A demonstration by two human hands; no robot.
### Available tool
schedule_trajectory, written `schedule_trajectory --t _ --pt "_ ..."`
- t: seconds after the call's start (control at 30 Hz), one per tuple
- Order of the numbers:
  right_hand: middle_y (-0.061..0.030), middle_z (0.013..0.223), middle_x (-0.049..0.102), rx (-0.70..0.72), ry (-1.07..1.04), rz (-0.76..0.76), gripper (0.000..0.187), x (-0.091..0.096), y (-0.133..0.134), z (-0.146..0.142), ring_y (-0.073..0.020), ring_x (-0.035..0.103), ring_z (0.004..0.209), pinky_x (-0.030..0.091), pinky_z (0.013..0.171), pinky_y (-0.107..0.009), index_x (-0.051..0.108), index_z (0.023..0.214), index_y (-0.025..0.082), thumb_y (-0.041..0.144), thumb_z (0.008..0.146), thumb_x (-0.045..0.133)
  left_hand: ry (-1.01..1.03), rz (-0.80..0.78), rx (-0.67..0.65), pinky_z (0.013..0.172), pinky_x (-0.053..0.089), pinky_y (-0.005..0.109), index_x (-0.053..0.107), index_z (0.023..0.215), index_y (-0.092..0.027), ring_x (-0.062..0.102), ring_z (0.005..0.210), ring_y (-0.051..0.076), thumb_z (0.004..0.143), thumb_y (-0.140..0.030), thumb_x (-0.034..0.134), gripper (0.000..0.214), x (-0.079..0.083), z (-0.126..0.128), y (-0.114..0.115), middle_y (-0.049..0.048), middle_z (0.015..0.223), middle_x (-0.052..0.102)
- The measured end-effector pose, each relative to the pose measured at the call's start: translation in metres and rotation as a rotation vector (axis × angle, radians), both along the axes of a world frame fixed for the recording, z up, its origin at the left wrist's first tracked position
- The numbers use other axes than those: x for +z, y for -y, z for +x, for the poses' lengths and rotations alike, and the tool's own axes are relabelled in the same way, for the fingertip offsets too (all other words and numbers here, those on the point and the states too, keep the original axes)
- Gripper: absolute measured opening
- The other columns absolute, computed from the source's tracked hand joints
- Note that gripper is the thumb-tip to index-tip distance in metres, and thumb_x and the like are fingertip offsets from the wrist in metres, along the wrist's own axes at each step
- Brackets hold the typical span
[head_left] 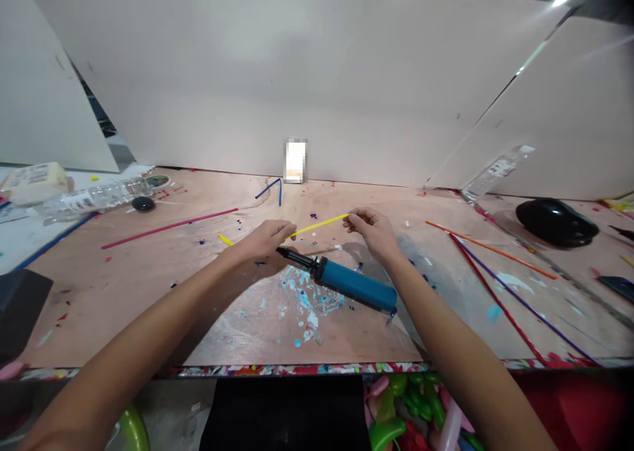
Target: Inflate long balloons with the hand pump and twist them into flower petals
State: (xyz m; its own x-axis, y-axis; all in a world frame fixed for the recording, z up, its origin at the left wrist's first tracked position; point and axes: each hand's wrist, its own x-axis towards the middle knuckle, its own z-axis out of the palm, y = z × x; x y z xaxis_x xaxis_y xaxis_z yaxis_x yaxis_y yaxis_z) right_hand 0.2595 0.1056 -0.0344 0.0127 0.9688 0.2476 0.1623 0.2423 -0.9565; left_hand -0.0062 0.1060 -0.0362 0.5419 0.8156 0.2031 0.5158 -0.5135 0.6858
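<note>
A long thin yellow balloon (317, 226), uninflated, is stretched between my two hands above the wooden table (148, 292). My left hand (265, 241) is closed around it near its left part; a short yellow end pokes out to the left. The left hand also rests at the black nozzle of a blue hand pump (351, 283), which lies on the table pointing toward it. My right hand (371, 230) pinches the balloon's right end.
Loose thin balloons lie around: pink (168, 226), blue (270, 188), orange (490, 249), red and purple (500, 292). Two plastic bottles (94, 199) (495, 172), a black inflated balloon (555, 221), and white boards behind. Coloured balloons fill a bin (411, 411) below the table's edge.
</note>
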Motion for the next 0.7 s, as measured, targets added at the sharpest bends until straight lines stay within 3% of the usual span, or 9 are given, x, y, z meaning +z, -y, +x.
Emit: schedule_trajectory --t 0.1,0.2,0.3,0.4,0.47,0.57,0.7 --pt "-0.0052 0.075 0.066 -0.041 0.079 0.040 0.023 -0.002 -0.004 0.000 -0.0146 0.062 0.068 0.054 0.065 -0.030 0.058 0.083 0.017 0.039 0.075 0.060 -0.075 -0.010 -0.055 0.056 0.029 0.026 0.060 0.071 -0.017 0.047 0.058 0.015 0.091 -0.048 0.035 0.044 0.004 -0.008 0.003 0.0006 0.061 0.052" --pt "-0.0028 0.069 0.063 -0.190 0.181 0.069 0.017 0.002 -0.016 0.023 -0.0131 0.059 0.060 0.054 0.059 -0.028 0.057 0.080 0.017 0.034 0.075 0.057 -0.165 0.117 -0.023 0.057 0.026 0.027 0.057 0.065 -0.018 0.044 0.055 0.015 0.090 -0.046 0.039 0.041 0.002 -0.031 -0.002 0.0014 0.059 0.052" --pt "-0.0005 0.062 0.057 -0.364 0.201 0.053 0.009 0.011 -0.028 0.078 -0.0116 0.054 0.052 0.051 0.052 -0.028 0.056 0.076 0.017 0.025 0.073 0.057 -0.212 0.222 0.095 0.059 0.024 0.027 0.055 0.062 -0.020 0.042 0.056 0.015 0.087 -0.042 0.045 0.035 -0.004 -0.080 -0.008 0.0016 0.058 0.049" --pt "0.0025 0.054 0.050 -0.695 0.203 -0.010 0.005 0.023 -0.030 0.140 -0.0100 0.047 0.046 0.048 0.049 -0.027 0.052 0.066 0.019 0.019 0.070 0.054 -0.251 0.224 0.263 0.059 0.022 0.027 0.057 0.063 -0.021 0.038 0.054 0.015 0.084 -0.043 0.051 0.031 -0.011 -0.139 -0.006 0.0007 0.057 0.046" --pt "0.0029 0.050 0.045 -0.759 0.213 -0.016 0.010 0.028 -0.027 0.162 -0.0104 0.044 0.044 0.046 0.049 -0.029 0.050 0.061 0.020 0.018 0.072 0.052 -0.270 0.238 0.351 0.059 0.021 0.027 0.055 0.059 -0.021 0.037 0.054 0.014 0.080 -0.045 0.056 0.032 -0.011 -0.163 -0.001 0.0006 0.057 0.045" --pt "0.0011 0.051 0.048 -0.683 0.261 0.012 0.011 0.029 -0.021 0.140 -0.0110 0.044 0.044 0.046 0.052 -0.031 0.052 0.062 0.020 0.019 0.073 0.052 -0.238 0.212 0.343 0.058 0.021 0.027 0.055 0.060 -0.019 0.037 0.054 0.013 0.077 -0.045 0.059 0.031 -0.005 -0.152 0.007 0.0003 0.057 0.046" --pt "-0.0010 0.061 0.061 -0.289 0.382 0.058 0.006 0.024 -0.006 0.029 -0.0140 0.058 0.056 0.047 0.059 -0.028 0.061 0.073 0.019 0.024 0.070 0.062 -0.101 0.113 0.129 0.058 0.026 0.027 0.052 0.059 -0.019 0.041 0.055 0.014 0.085 -0.044 0.047 0.037 0.012 -0.067 0.013 0.0011 0.056 0.049"
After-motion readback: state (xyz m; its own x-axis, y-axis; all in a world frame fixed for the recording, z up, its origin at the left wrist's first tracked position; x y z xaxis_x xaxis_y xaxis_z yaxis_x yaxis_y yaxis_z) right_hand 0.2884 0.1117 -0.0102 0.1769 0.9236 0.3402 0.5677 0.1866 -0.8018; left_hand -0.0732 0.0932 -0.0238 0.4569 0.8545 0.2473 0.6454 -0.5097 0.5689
